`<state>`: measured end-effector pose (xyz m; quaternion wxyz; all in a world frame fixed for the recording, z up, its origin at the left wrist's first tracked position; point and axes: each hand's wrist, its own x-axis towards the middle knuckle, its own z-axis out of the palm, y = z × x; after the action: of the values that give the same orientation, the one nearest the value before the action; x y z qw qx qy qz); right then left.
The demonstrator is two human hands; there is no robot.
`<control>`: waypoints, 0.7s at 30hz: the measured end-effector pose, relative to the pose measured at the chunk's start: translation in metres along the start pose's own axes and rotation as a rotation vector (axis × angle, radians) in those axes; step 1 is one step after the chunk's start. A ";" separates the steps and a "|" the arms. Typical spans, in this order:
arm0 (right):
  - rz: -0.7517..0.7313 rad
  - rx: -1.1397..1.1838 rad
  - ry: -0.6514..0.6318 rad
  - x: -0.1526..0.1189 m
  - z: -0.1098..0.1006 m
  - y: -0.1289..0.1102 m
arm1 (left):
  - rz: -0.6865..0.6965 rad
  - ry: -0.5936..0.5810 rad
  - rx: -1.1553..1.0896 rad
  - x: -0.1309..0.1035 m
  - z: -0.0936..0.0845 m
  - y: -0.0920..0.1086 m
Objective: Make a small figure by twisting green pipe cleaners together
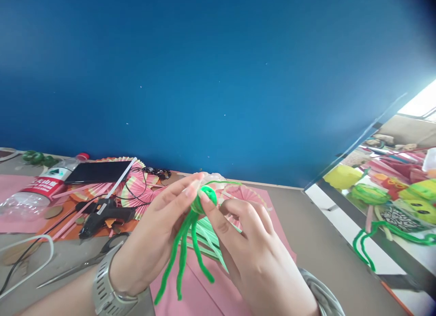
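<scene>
A coiled bundle of bright green pipe cleaners (195, 243) is held up in front of me, with several fuzzy ends hanging down. My left hand (163, 225) pinches the coil from the left, fingers behind it and thumb near its top. From the right, the thumb and forefinger of my right hand (245, 238) press on the coil's front. One thin green strand sticks out to the right above the coil. Below and behind lie pale green strips (207, 236) on pink paper (200, 279). The fingertips behind the coil are partly hidden.
At left lie a black glue gun (105, 213), scissors (78, 267), a clear bottle with a red label (42, 184), a phone (97, 173) and folded paper fans (145, 191). A blue partition (218, 79) stands behind. Green pipe-cleaner pieces (369, 193) lie at right.
</scene>
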<state>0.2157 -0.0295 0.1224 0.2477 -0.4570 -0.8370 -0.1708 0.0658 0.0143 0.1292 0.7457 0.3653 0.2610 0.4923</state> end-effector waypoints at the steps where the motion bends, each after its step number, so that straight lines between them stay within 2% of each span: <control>1: -0.007 0.010 -0.002 0.000 -0.002 0.001 | 0.010 0.007 0.006 0.000 0.000 0.000; 9: -0.043 0.231 0.056 0.003 -0.010 0.014 | -0.003 -0.019 0.099 0.000 0.000 0.001; 14: -0.020 0.147 0.071 0.003 -0.006 0.010 | -0.038 -0.043 -0.010 -0.001 0.001 0.000; 17: -0.060 0.099 0.140 0.000 -0.001 0.007 | -0.042 -0.043 -0.047 -0.001 0.000 -0.001; 21: -0.070 0.209 0.246 -0.003 0.009 0.009 | -0.044 -0.037 -0.035 -0.001 -0.001 -0.005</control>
<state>0.2223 -0.0223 0.1142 0.3882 -0.3749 -0.8291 -0.1460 0.0677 0.0126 0.1244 0.7674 0.3551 0.2466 0.4735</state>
